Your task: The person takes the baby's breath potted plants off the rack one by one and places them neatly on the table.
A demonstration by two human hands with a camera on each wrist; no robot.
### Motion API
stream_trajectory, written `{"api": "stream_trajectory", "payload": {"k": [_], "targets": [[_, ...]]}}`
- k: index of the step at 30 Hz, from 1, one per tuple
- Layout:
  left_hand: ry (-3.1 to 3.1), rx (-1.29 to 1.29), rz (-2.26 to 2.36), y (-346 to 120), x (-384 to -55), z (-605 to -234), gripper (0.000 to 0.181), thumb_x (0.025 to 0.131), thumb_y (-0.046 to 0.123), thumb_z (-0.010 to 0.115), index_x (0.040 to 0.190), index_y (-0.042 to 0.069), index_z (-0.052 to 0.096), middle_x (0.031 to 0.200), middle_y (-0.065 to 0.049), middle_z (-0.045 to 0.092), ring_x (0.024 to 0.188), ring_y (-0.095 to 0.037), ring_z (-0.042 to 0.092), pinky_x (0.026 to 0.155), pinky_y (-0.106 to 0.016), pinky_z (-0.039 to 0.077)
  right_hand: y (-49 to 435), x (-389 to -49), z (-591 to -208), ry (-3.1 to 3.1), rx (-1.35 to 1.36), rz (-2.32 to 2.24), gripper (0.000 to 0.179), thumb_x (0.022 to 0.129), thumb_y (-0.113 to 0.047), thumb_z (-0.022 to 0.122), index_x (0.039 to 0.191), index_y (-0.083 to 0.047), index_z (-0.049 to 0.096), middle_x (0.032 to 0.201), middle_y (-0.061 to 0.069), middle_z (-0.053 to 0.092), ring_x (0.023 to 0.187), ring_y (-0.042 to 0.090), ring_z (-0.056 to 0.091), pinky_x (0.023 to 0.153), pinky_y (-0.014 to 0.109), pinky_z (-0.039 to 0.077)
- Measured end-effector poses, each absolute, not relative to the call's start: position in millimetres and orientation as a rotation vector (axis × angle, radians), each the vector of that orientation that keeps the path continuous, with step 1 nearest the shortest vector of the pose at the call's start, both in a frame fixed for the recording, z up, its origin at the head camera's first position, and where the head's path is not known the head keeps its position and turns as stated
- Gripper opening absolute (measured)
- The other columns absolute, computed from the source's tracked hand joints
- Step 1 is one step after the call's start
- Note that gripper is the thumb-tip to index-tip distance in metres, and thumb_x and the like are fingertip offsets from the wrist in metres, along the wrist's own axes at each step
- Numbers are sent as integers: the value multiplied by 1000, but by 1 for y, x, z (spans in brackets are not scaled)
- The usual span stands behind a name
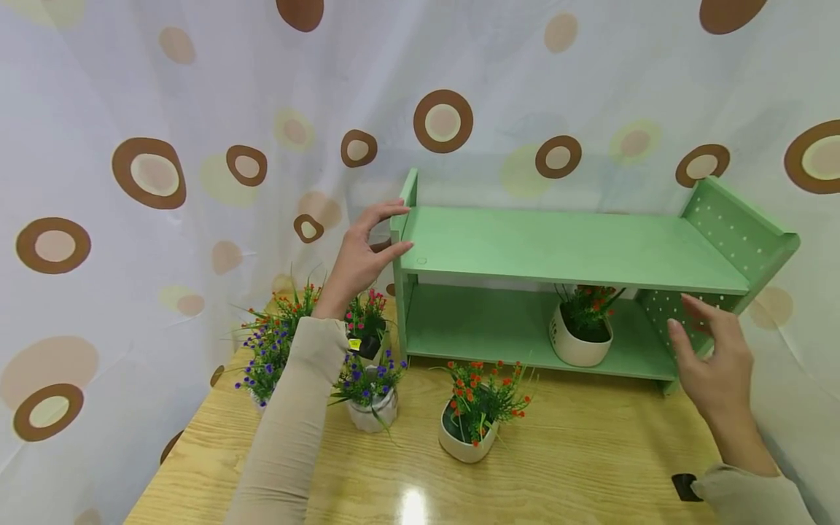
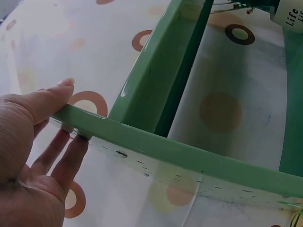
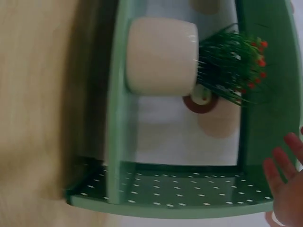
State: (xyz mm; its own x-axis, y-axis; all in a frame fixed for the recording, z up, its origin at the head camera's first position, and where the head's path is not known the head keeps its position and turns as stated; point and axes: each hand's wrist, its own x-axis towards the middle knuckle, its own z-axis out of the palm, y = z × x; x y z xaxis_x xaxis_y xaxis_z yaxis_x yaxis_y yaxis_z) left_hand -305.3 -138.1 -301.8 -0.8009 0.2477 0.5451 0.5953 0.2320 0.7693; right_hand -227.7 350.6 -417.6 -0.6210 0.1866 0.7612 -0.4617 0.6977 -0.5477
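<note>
A green two-tier shelf (image 1: 558, 244) stands at the back of the wooden table. My left hand (image 1: 361, 251) grips its left side panel near the top. In the left wrist view, the thumb (image 2: 57, 94) lies on one face of the panel edge and the fingers (image 2: 71, 158) on the other. Spread fingers and nothing in its grasp mark my right hand (image 1: 718, 364), in front of the shelf's right side panel (image 3: 189, 208). On the lower tier sits a white pot with an orange-flowered plant (image 1: 580, 335).
In front of the shelf is a pot with orange flowers (image 1: 469, 426). Beside my left arm stand a purple-flowered pot (image 1: 372, 408), a pink-flowered one (image 1: 367, 328) and more flowers (image 1: 265, 361). A small black object (image 1: 685, 486) lies by my right sleeve. A patterned curtain (image 1: 197, 292) hangs behind.
</note>
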Motion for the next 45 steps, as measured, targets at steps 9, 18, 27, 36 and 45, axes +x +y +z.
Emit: {"api": "stream_trajectory", "payload": {"k": [9,18,27,36,45], "targets": [[-2196,-797,-1589,-139,-309,-305,49,97,6,72,144,8,58,163,-6,42,149,-26,41,111,-53,50,341,-246,-455,-2519,250,1083,75,104,-25,64,161,5,26,153,38,34,136,50,43,120,40,39],[-2201,-796,-1593,-139,-309,-307,50,98,7,72,145,8,57,163,-4,42,149,-24,41,112,-52,50,324,-271,-478,-2722,184,1146,97,100,-39,69,164,3,9,156,42,23,133,64,38,101,75,41],[-2196,-792,-1608,-139,-310,-309,50,98,7,72,145,9,58,164,-3,42,150,-23,40,113,-52,49,313,-276,-480,-2766,94,1096,105,97,-47,70,162,8,9,152,44,27,126,61,44,94,71,46],[-2202,-787,-1602,-139,-308,-306,49,98,7,72,145,9,58,164,-4,42,150,-24,40,113,-52,49,311,-276,-477,-2783,85,1069,104,97,-47,71,162,9,12,152,43,29,125,59,45,92,69,47],[-2192,-792,-1589,-142,-329,-322,52,97,8,73,146,11,57,165,-2,40,150,-23,39,113,-53,48,315,-269,-475,-2799,83,1134,108,95,-49,73,163,7,10,159,42,24,134,63,38,99,74,42]]}}
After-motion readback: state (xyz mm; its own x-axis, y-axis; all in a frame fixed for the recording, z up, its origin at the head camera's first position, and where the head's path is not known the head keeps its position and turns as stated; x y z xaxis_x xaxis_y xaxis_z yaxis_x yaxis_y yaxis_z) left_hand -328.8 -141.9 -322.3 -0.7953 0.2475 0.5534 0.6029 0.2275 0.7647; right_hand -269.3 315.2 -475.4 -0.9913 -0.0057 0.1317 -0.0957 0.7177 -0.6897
